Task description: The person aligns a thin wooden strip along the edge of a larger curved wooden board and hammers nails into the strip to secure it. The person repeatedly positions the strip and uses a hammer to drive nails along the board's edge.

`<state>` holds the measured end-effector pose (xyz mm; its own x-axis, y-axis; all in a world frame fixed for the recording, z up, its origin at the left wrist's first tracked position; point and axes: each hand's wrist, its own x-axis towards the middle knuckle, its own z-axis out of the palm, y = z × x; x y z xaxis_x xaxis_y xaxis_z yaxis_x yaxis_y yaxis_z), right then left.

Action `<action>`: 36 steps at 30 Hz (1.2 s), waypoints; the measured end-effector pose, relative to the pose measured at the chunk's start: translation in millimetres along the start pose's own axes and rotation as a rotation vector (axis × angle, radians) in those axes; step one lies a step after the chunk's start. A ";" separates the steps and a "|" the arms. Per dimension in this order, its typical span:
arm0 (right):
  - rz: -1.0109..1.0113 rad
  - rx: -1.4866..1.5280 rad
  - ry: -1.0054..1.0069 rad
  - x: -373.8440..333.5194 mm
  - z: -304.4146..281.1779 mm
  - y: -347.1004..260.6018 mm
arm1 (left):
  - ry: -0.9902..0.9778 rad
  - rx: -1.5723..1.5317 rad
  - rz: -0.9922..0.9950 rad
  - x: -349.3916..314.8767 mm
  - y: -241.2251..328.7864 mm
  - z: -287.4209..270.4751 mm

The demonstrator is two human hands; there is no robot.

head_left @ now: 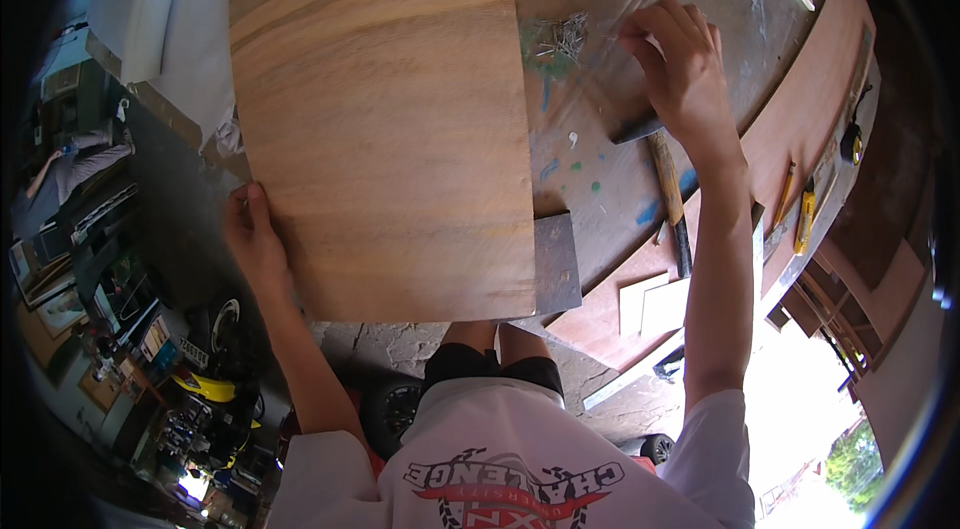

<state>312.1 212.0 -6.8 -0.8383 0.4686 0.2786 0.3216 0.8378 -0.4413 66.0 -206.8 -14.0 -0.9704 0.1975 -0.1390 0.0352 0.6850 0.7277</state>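
At nine o'clock, the left hand [255, 234] grips the edge of a wooden board [385, 129], thumb on top, the other fingers mostly hidden. Between one and two, the right hand [680, 54] is curled, finger and thumb close together; whether it holds anything, one cannot tell. The board spreads from the middle toward eleven, its far edge cut off, partly covering a dark block [557, 264] near five. Loose nails [565, 37] lie at one, a hammer [668, 189] between two and three. The right forearm blocks part of some pale offcuts [640, 304] at four. Toward three lie a pencil [785, 191] and a yellow knife [805, 219].
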 end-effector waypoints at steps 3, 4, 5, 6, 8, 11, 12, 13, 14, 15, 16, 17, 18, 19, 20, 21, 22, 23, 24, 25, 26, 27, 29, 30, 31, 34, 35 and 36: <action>0.025 0.032 0.027 -17.3 -16.2 -10.4 | -0.004 -0.018 0.024 -6.2 -1.2 1.6; 0.035 0.036 0.033 -23.1 -21.3 -14.7 | 0.012 -0.014 0.062 -9.2 2.7 2.4; 0.041 0.057 0.045 -28.1 -25.9 -19.6 | 0.032 -0.001 0.053 -13.5 8.9 4.4; 0.054 0.078 0.053 -33.3 -30.3 -25.5 | 0.110 0.057 0.220 -20.8 17.8 5.7; 0.079 0.116 0.048 -46.7 -41.6 -41.9 | 0.276 0.192 0.463 -40.7 42.7 9.5; 0.051 0.207 -0.037 -77.4 -59.8 -83.8 | -0.083 -0.015 0.487 -108.7 84.1 16.3; 0.023 0.247 -0.116 -89.4 -63.7 -101.8 | -0.329 -0.194 0.549 -133.7 95.4 22.9; -0.028 0.300 -0.176 -101.4 -67.9 -119.5 | -0.585 -0.250 0.529 -155.0 104.5 27.6; -0.047 0.352 -0.277 -113.2 -71.7 -135.4 | -0.740 -0.265 0.650 -171.6 110.0 35.5; -0.068 0.374 -0.295 -124.4 -72.9 -149.5 | -0.777 -0.291 0.661 -189.5 114.7 42.4; -0.071 0.396 -0.329 -135.4 -74.4 -161.1 | -0.847 -0.260 0.616 -203.6 116.7 43.5; -0.044 0.406 -0.348 -145.7 -76.6 -169.1 | -0.842 -0.278 0.624 -210.8 115.0 40.4; -0.054 0.399 -0.355 -154.2 -76.9 -174.0 | -0.866 -0.270 0.611 -217.4 113.2 38.7; -0.047 0.397 -0.367 -162.6 -77.2 -178.4 | -0.882 -0.290 0.609 -223.1 110.9 36.6; -0.036 0.405 -0.354 -170.9 -79.1 -181.5 | -0.875 -0.272 0.587 -227.5 108.3 33.6; -0.039 0.427 -0.381 -177.9 -80.0 -183.3 | -0.853 -0.281 0.581 -230.7 105.6 31.3; -0.042 0.412 -0.421 -184.4 -80.8 -184.6 | -0.850 -0.307 0.574 -233.4 103.0 29.0; -0.044 0.410 -0.436 -190.1 -81.1 -185.4 | -0.849 -0.245 0.597 -235.0 100.3 27.1; -0.043 0.406 -0.452 -195.5 -80.9 -186.4 | -0.863 -0.202 0.616 -237.1 98.0 25.8; -0.048 0.432 -0.412 -200.5 -79.0 -187.8 | -0.863 -0.177 0.625 -239.2 95.9 24.8; -0.041 0.424 -0.391 -204.6 -76.0 -187.7 | -0.854 -0.153 0.619 -241.8 94.0 24.1; -0.036 0.418 -0.369 -208.4 -71.0 -187.6 | -0.832 -0.144 0.599 -244.7 91.9 22.9; 0.035 0.462 -0.286 -216.2 -60.5 -186.2 | -0.699 -0.106 0.554 -244.3 84.9 17.2; 0.152 0.477 -0.228 -220.2 -53.6 -186.1 | -0.598 -0.068 0.493 -242.0 79.3 12.9; 0.270 0.489 -0.171 -224.1 -45.3 -186.9 | -0.469 0.011 0.476 -233.0 71.0 6.0; 0.488 0.506 -0.052 -232.9 -23.4 -185.8 | -0.080 -0.036 0.211 -192.3 38.5 -20.0; 0.507 0.483 -0.021 -234.0 -16.4 -187.0 | -0.045 -0.144 0.128 -179.4 24.0 -20.1; 0.502 0.501 0.009 -232.8 -7.8 -189.8 | 0.020 -0.252 0.081 -162.8 11.0 -22.3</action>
<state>449.6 -53.9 18.8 -0.6373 0.7686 -0.0547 0.4252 0.2915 -0.8569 219.0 -247.1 31.5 -0.9715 0.2287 -0.0620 0.0547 0.4709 0.8805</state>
